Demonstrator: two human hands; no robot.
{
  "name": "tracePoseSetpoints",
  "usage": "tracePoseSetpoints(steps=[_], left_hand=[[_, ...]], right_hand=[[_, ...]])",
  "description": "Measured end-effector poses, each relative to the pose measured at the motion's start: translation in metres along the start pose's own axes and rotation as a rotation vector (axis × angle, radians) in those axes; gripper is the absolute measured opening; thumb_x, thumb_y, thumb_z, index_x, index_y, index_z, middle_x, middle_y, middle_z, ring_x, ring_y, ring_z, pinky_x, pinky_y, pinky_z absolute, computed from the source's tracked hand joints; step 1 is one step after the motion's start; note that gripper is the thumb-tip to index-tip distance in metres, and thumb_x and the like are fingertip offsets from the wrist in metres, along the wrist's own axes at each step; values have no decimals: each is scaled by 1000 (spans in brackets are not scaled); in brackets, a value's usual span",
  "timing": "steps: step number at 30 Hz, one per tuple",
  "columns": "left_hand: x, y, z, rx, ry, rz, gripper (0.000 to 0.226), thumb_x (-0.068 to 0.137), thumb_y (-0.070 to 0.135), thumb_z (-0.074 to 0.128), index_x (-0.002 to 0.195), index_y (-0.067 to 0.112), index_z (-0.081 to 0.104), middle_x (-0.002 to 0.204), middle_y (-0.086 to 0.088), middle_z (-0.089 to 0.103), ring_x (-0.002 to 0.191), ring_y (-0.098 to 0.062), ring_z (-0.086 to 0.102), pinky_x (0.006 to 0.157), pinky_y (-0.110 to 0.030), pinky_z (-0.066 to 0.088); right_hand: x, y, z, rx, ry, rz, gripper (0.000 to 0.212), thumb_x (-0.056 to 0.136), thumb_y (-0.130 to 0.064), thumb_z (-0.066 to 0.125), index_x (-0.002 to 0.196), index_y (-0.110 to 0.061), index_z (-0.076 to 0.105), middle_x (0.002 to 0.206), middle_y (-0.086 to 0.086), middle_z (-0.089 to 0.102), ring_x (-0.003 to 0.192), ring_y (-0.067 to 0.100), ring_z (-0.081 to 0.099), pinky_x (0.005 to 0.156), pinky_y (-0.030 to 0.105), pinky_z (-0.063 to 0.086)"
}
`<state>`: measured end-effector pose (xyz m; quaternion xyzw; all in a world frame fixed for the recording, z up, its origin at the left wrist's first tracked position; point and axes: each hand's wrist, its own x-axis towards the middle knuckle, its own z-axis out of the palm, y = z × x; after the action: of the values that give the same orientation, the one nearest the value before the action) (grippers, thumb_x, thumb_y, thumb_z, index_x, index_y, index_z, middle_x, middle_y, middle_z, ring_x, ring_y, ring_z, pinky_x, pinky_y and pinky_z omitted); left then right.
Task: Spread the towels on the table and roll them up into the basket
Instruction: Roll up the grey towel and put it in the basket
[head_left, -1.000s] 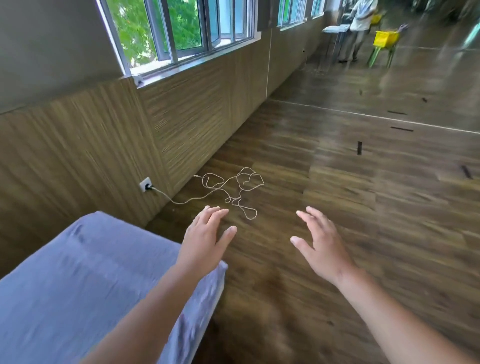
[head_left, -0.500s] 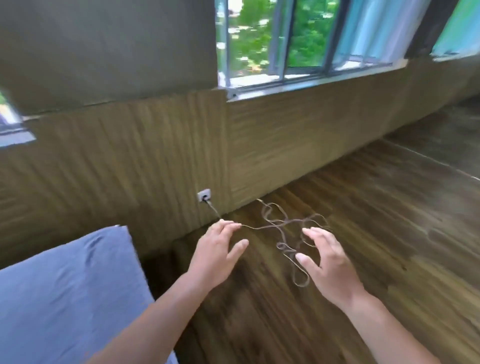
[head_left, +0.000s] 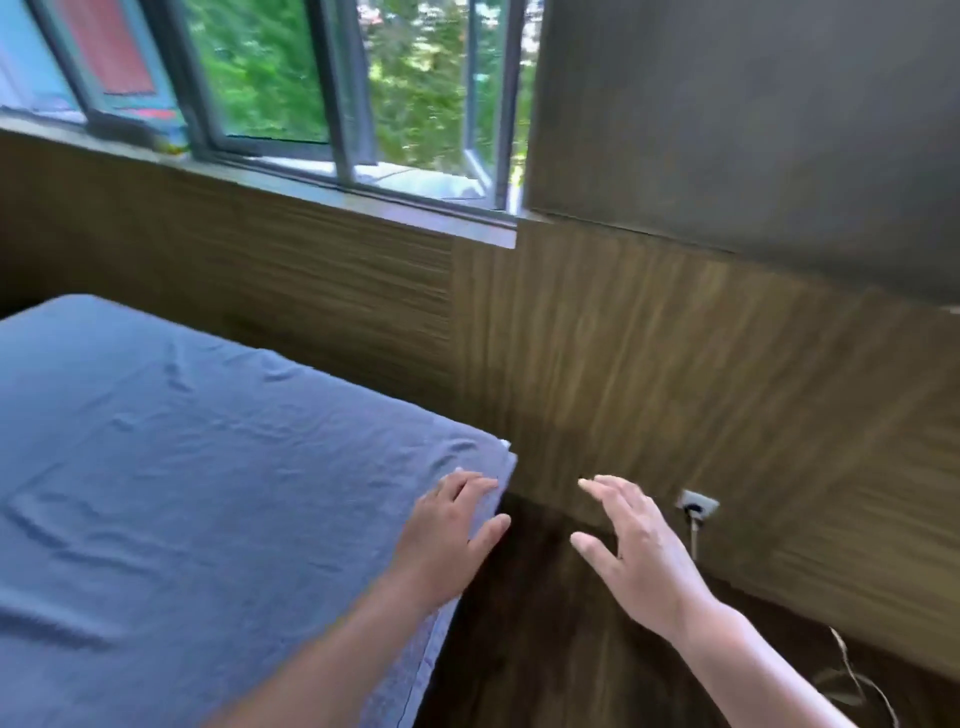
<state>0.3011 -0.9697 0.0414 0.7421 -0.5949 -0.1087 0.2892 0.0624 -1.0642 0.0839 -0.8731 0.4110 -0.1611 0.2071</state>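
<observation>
Forearms, both bare, are stretching forward from the bottom edge. The left hand (head_left: 452, 530) is hanging palm down over the right-hand edge of the table (head_left: 218, 519), just short of its far corner. Its fingers are lying relaxed and slightly apart, holding nothing. Whether the fingertips are touching the fabric cannot be told.

The right hand (head_left: 641, 553) is hovering beside it, off the table and over the dark wooden floor (head_left: 540, 654). Its fingers are spreading wide, the thumb is pointing left, and it too is holding nothing. A gap of floor is showing between the two hands.

The table is filling the lower left, and a blue cloth (head_left: 156, 405) is covering it. The cloth is lying flat with shallow creases and draping over the right edge. Whether this cloth is one of the towels cannot be told.

Past the right hand, a white socket (head_left: 700, 503) is sitting low on the wood panelling (head_left: 649, 364), with a plug in it. A thin pale cord (head_left: 852, 675) is looping on the floor at the lower right.

Above the panelling, a sill (head_left: 363, 195) is running under a window (head_left: 343, 88) with grey frames. Green trees (head_left: 415, 78) are showing through the glass, blurred. A plain grey wall (head_left: 753, 104) is rising to the right of the window.
</observation>
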Motion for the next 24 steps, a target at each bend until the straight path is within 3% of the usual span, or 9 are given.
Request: tracePoseSetpoints(steps=[6, 12, 15, 19, 21, 24], left_hand=[[-4, -33, -18, 113, 132, -296, 59, 92, 65, 36, 136, 30, 53, 140, 11, 49, 139, -12, 37, 109, -36, 36], [-22, -33, 32, 168, 75, -668, 72, 86, 68, 25, 147, 32, 39, 155, 11, 33, 146, -9, 23, 116, -32, 22], [-22, -20, 60, 145, 90, -875, 75, 86, 65, 25, 151, 28, 34, 160, 9, 26, 149, -10, 17, 121, -30, 14], [-29, -6, 85, 188, 87, -1050, 57, 97, 51, 40, 152, 36, 29, 163, 11, 19, 150, -11, 12, 122, -34, 13], [-43, 0, 89, 232, 71, -1088, 53, 100, 47, 38, 151, 40, 27, 164, 14, 12, 151, -11, 6, 123, -36, 10], [-93, 15, 92, 268, 158, -1236, 46, 104, 40, 34, 149, 46, 28, 163, 18, 10, 152, -13, 2, 122, -42, 11]], right_hand=[[98, -23, 52, 18, -268, -345, 61, 89, -49, 61, 144, -32, 42, 149, -15, 35, 137, 5, 32, 111, 20, 29], [153, -40, 124, -91, -683, -705, 62, 93, -51, 52, 149, -33, 31, 158, -7, 25, 144, 13, 23, 112, 31, 33], [165, -36, 145, -202, -810, -890, 64, 93, -48, 50, 150, -31, 28, 160, -4, 22, 146, 17, 20, 115, 37, 31], [185, -17, 161, -303, -819, -1136, 59, 97, -51, 40, 152, -34, 25, 164, -5, 13, 151, 19, 9, 118, 40, 22], [197, -4, 169, -285, -737, -1226, 53, 96, -49, 38, 148, -40, 32, 163, -5, 19, 150, 22, 16, 117, 42, 23], [228, 27, 170, -269, -667, -1118, 44, 96, -49, 48, 140, -45, 44, 157, -4, 32, 144, 25, 30, 116, 45, 27]])
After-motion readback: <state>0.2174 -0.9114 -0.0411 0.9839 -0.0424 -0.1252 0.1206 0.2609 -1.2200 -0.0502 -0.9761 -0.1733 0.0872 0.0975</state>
